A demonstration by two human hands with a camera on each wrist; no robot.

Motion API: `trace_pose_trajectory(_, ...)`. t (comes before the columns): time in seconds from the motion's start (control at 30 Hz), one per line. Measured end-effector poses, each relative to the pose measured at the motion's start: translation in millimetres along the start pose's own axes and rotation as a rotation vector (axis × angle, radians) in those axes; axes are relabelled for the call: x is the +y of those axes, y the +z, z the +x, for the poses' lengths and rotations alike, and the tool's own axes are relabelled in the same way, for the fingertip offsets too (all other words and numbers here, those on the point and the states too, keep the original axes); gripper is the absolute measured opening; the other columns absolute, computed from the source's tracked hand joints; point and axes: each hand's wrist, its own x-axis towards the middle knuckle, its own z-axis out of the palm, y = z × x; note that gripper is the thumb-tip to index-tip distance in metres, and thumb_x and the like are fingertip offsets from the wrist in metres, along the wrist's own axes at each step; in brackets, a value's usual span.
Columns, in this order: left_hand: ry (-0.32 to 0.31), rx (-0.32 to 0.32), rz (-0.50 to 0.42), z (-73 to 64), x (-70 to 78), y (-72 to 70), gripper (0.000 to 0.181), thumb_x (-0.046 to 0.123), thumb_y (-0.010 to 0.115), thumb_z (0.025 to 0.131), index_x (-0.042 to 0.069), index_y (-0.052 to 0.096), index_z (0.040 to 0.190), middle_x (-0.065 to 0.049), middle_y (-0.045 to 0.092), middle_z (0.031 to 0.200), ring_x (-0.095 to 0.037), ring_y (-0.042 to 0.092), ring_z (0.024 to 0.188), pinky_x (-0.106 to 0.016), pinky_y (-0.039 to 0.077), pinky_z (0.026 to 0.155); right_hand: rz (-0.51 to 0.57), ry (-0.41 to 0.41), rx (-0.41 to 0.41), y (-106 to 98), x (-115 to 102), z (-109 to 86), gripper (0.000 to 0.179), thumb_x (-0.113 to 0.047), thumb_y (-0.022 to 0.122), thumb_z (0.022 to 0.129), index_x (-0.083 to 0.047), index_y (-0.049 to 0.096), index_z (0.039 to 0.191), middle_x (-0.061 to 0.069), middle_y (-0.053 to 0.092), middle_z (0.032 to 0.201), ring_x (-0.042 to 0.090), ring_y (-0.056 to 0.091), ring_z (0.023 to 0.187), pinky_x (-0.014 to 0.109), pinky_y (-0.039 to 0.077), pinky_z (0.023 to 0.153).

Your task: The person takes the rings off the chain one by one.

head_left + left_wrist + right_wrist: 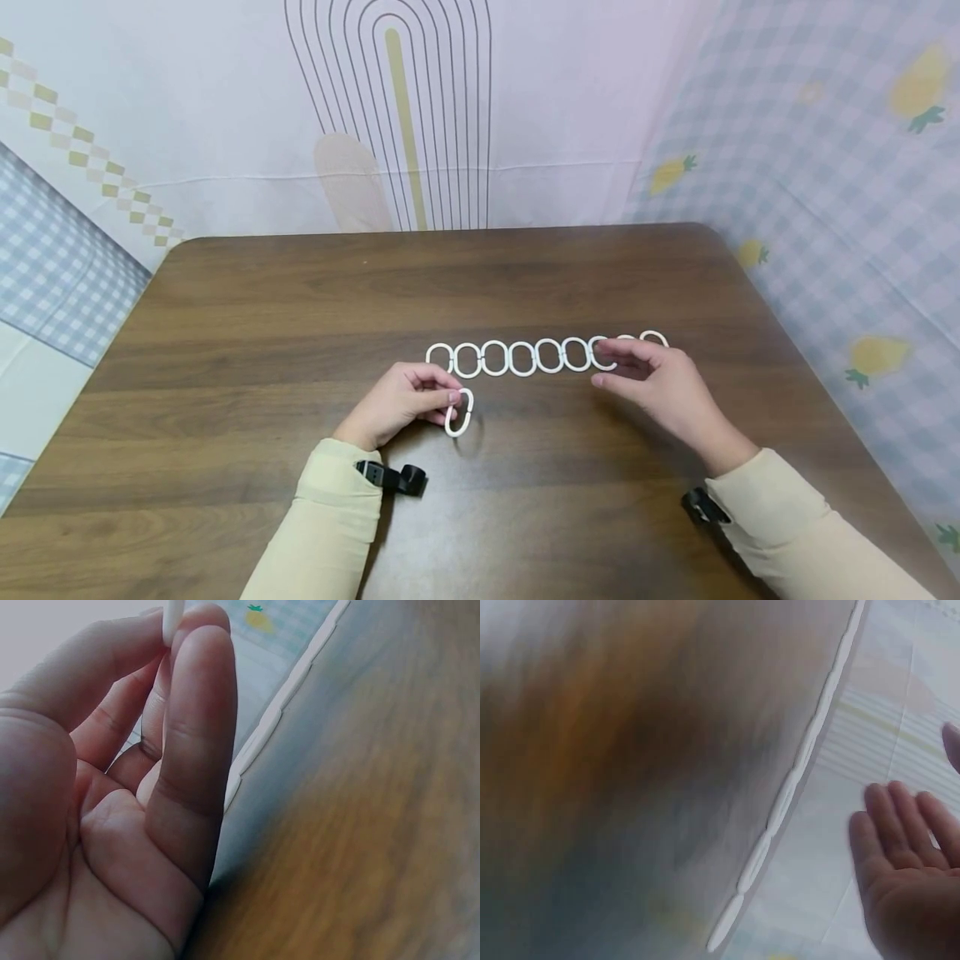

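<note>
A row of several white oval rings [522, 358] lies side by side on the brown wooden table. Below the row's left end, my left hand [405, 402] pinches one more white oval ring [459, 413] between thumb and fingers, holding it tilted up. Only an edge of that held ring [172, 619] shows at the top of the left wrist view. My right hand [667, 385] hovers at the row's right end, overlapping some of the rings and partly hiding them. Its fingers [890, 825] look nearly straight in the right wrist view, with nothing between them and the thumb.
The wooden table [247, 333] has rounded far corners. Behind it hangs a pale patterned cloth [570, 100], and a checked cloth with pineapples [840, 208] runs along the right side. Black straps [390, 477] sit on both wrists.
</note>
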Motion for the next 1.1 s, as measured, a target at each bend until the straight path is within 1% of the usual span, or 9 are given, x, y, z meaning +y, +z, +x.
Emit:
trace_pose_trajectory(0.13,0.003,-0.002,-0.007,0.0,0.3,0.1,0.015,-0.001,0.07,0.091,-0.009,0.07,0.104,-0.008,0.073,0.09,-0.013,0.069,0.076,-0.028,0.06,0.069,0.022,-0.058,0.014,8,-5,-4.5,0.045,-0.015,0.085,0.082,-0.003,0.07,0.123,0.013,0.072,0.118,0.023,0.07,0.105,0.021,0.055,0.088)
trace_pose_trajectory(0.2,0.002,-0.001,-0.01,-0.6,0.7,0.3,0.014,-0.001,0.07,0.091,-0.008,0.07,0.103,-0.008,0.073,0.09,-0.013,0.069,0.076,-0.028,0.06,0.069,0.044,-0.07,0.006,13,-8,-6.6,0.045,-0.016,0.085,0.082,-0.004,0.07,0.123,0.011,0.072,0.118,0.024,0.069,0.108,0.024,0.054,0.091)
trace_pose_trajectory(0.3,0.004,0.001,-0.01,-1.1,1.0,0.6,0.013,-0.001,0.07,0.091,-0.008,0.07,0.102,-0.008,0.073,0.09,-0.013,0.069,0.076,-0.028,0.06,0.069,0.081,-0.07,-0.014,20,-14,-9.3,0.044,-0.017,0.084,0.083,-0.007,0.07,0.124,0.008,0.071,0.12,0.025,0.067,0.112,0.024,0.053,0.094)
trace_pose_trajectory(0.43,0.007,0.002,0.001,-0.6,0.5,0.7,0.011,-0.002,0.071,0.091,-0.006,0.071,0.101,-0.009,0.073,0.093,-0.014,0.069,0.077,-0.028,0.06,0.069,0.113,-0.087,-0.019,29,-21,-11.7,0.045,-0.016,0.085,0.082,-0.009,0.07,0.125,0.004,0.071,0.121,0.024,0.067,0.113,0.022,0.052,0.094)
trace_pose_trajectory(0.6,0.01,0.002,0.006,0.3,-0.4,0.8,0.01,-0.001,0.071,0.09,-0.004,0.072,0.1,-0.01,0.073,0.094,-0.014,0.069,0.077,-0.029,0.061,0.069,0.212,-0.123,0.0,39,-29,-9.2,0.045,-0.008,0.085,0.08,-0.006,0.07,0.123,0.009,0.072,0.118,0.019,0.068,0.11,0.024,0.054,0.092)
trace_pose_trajectory(0.67,0.01,0.004,0.005,0.2,-1.1,0.4,0.01,-0.002,0.071,0.09,-0.005,0.072,0.1,-0.01,0.073,0.093,-0.014,0.069,0.076,-0.029,0.06,0.069,0.249,-0.131,0.001,42,-33,-6.7,0.045,-0.006,0.085,0.08,-0.006,0.07,0.123,0.011,0.072,0.118,0.021,0.069,0.109,0.027,0.055,0.092)
trace_pose_trajectory(0.87,0.005,0.002,0.006,0.8,-2.3,0.1,0.014,-0.001,0.071,0.09,-0.009,0.07,0.102,-0.009,0.073,0.095,-0.015,0.07,0.076,-0.029,0.061,0.069,0.29,-0.131,-0.029,51,-40,-3.5,0.047,-0.004,0.085,0.079,-0.005,0.069,0.124,0.008,0.072,0.119,0.016,0.069,0.107,0.033,0.056,0.092)
trace_pose_trajectory(0.97,0.002,0.002,0.017,1.4,-1.9,-0.1,0.016,0.0,0.072,0.09,-0.01,0.069,0.103,-0.01,0.073,0.094,-0.015,0.069,0.076,-0.029,0.061,0.069,0.328,-0.137,-0.039,55,-38,-3.6,0.046,-0.001,0.083,0.08,-0.002,0.068,0.124,0.014,0.071,0.12,0.013,0.069,0.107,0.035,0.055,0.093)
trace_pose_trajectory(1.1,0.002,0.001,0.022,1.5,-2.0,-1.6,0.016,-0.001,0.072,0.09,-0.01,0.069,0.103,-0.01,0.073,0.093,-0.014,0.069,0.076,-0.029,0.06,0.069,0.371,-0.162,-0.041,61,-36,-3.1,0.044,0.003,0.081,0.08,0.0,0.068,0.122,0.021,0.069,0.119,0.014,0.069,0.107,0.034,0.055,0.094)
